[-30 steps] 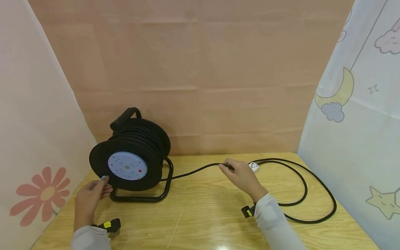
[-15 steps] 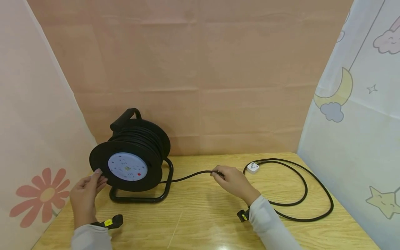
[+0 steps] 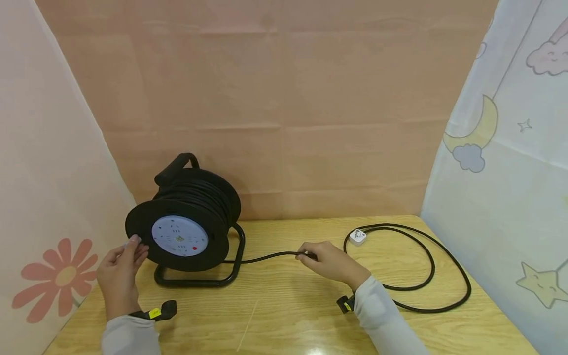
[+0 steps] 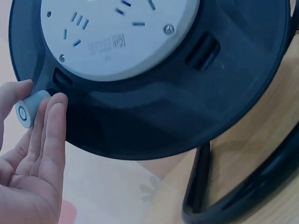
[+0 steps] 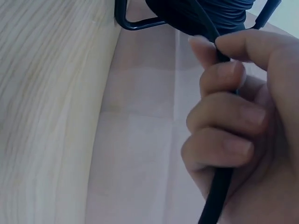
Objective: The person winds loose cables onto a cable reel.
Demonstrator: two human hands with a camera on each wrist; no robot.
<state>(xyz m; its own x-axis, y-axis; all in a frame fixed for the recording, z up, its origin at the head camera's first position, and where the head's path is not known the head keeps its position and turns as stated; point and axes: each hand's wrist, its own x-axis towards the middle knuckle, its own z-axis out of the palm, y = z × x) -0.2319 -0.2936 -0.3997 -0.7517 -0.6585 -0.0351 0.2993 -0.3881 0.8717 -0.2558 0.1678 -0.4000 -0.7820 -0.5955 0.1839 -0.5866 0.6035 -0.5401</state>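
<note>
Two hands work a black cable reel (image 3: 184, 222) standing upright on its tubular frame at the back left of a wooden table (image 3: 284, 315), close to the pink backdrop (image 3: 284, 98) and just beside the left curtain with the flower print (image 3: 57, 278). The left hand (image 3: 120, 273) pinches the small grey crank knob (image 4: 30, 107) on the reel's front flange, thumb on one side and fingertips (image 4: 56, 112) on the other, at the flange's lower left edge. The right hand (image 3: 330, 262) is curled round the black cable (image 3: 266, 256) near the middle of the table; in the right wrist view its fingers (image 5: 224, 112) wrap the cord, with thumb and forefinger closing over it at the top. From that grip the cable runs left, low over the wood, to the reel's base. Behind the hand it loops wide across the right half of the table, its outer bend lying near the right edge and the moon-and-star curtain (image 3: 497, 148), then curves back to a white plug (image 3: 357, 237) resting flat toward the rear. Bare wood lies open between the reel's frame and the right hand, and along the near edge in front of both sleeves. Each wrist carries a black strap with a yellow tag.
</note>
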